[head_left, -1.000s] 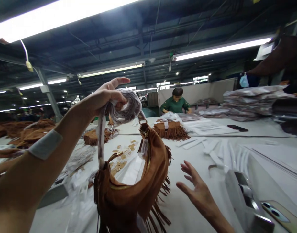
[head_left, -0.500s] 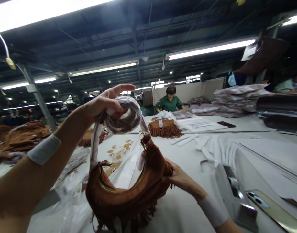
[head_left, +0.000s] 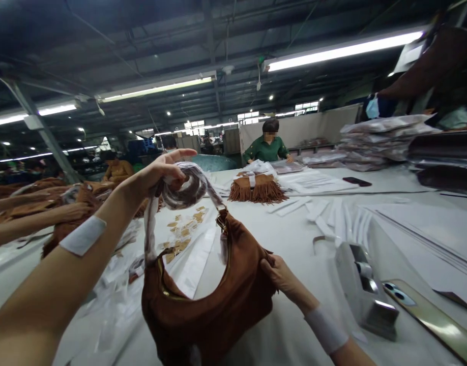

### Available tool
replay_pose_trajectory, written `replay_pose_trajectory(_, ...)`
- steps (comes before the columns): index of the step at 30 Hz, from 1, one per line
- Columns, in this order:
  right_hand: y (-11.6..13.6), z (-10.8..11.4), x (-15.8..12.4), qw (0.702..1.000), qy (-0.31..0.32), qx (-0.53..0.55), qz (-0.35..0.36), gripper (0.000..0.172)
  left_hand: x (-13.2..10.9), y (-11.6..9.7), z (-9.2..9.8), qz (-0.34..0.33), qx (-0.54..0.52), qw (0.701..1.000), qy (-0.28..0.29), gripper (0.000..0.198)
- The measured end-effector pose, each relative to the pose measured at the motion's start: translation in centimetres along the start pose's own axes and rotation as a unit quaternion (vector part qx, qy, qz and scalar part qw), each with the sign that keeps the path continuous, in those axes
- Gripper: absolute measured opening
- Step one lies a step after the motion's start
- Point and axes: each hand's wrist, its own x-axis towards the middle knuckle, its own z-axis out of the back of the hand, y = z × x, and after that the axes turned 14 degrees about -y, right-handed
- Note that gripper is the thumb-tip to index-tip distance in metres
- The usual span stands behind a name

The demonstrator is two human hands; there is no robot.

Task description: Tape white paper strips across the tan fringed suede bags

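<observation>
In the head view, the left hand [head_left: 168, 172] has its grip closed on the coiled, wrapped strap [head_left: 183, 195] of a brown bag [head_left: 206, 315], index finger extended. The bag is held up near the middle of the surface's [head_left: 298, 234] near edge; whether its bottom touches is out of frame. The right hand's [head_left: 279, 277] grip pinches the bag's right side. Toward the surface's near right corner lie a grey tape dispenser [head_left: 365, 292] and a phone [head_left: 432, 323]. Tan tags [head_left: 180, 234] lie left of centre. Nearer the far edge sits a fringed bundle [head_left: 256, 188], with a person in green [head_left: 267, 148] behind. Another person's hand [head_left: 79, 211] rests on brown pieces toward the left edge.
</observation>
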Motion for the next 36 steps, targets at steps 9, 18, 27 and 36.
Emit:
replay_pose_trajectory(9, -3.1, -2.4, -1.9, 0.991, -0.098, -0.095, 0.018, 0.056, -0.8, 6.3, 1.3, 0.075, 0.04, 0.994, -0.062, 0.06)
replay_pose_trajectory(18, -3.0, -4.5, -7.1, 0.908, -0.281, -0.259, 0.17, 0.052, -1.8, 6.3, 1.8, 0.086, -0.02, 0.991, -0.105, 0.051)
replay_pose_trajectory(27, 2.6, -13.6, -17.7, 0.869, -0.142, -0.294, 0.373, 0.113, -3.1, 5.1, -1.9, 0.052, -0.104, 0.952, -0.285, 0.047)
replay_pose_trajectory(36, 0.8, -9.6, -12.4, 0.921, -0.297, -0.168, 0.185, 0.08, -5.0, -2.8, -8.8, -0.077, -0.235, 0.941, -0.231, 0.072)
